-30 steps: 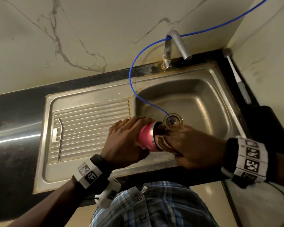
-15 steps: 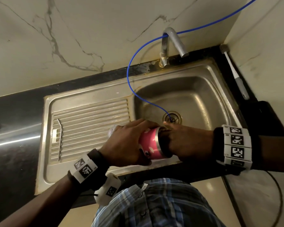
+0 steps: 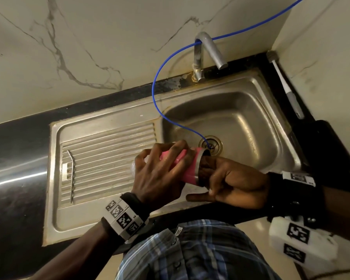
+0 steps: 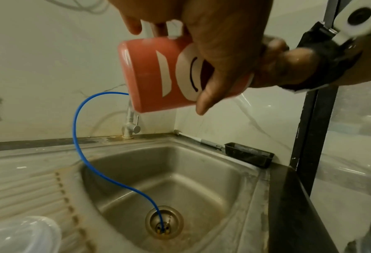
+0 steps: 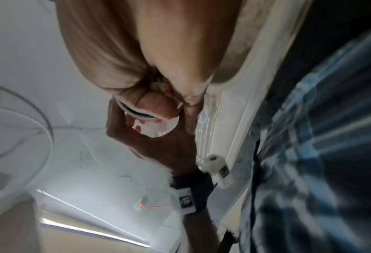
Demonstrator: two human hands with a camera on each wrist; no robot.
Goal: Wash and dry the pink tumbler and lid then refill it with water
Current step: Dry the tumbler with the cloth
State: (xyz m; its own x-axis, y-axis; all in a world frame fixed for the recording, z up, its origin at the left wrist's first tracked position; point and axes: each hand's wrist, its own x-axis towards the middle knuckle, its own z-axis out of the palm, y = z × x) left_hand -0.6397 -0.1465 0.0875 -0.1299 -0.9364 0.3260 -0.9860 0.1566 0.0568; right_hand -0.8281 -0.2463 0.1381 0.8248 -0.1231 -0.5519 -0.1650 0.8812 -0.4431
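Observation:
The pink tumbler (image 3: 190, 168) (image 4: 150, 71) lies sideways above the front edge of the sink, its steel-rimmed mouth pointing right. My left hand (image 3: 160, 178) (image 4: 219, 42) grips its body from above, with the fingers wrapped over the pink wall. My right hand (image 3: 234, 182) (image 5: 126, 51) has some fingers curled into the mouth over the rim (image 5: 137, 116), and its little finger sticks out to the left. The inside of the tumbler is hidden. The clear lid (image 4: 22, 234) (image 3: 133, 168) lies on the draining board, mostly behind my left hand in the head view.
The steel basin (image 3: 251, 122) is to the right, with the faucet (image 3: 210, 49) at the back. A blue tube (image 3: 156, 93) runs into the drain (image 3: 210, 144). A brush (image 3: 287, 89) and a black tray (image 4: 249, 154) sit at the right rim. A metal straw (image 3: 71, 174) lies on the draining board (image 3: 109, 144).
My right hand has rolled at the wrist with its fingers staying in the tumbler's mouth. My left hand has shifted its grip, spreading its fingers over the tumbler body.

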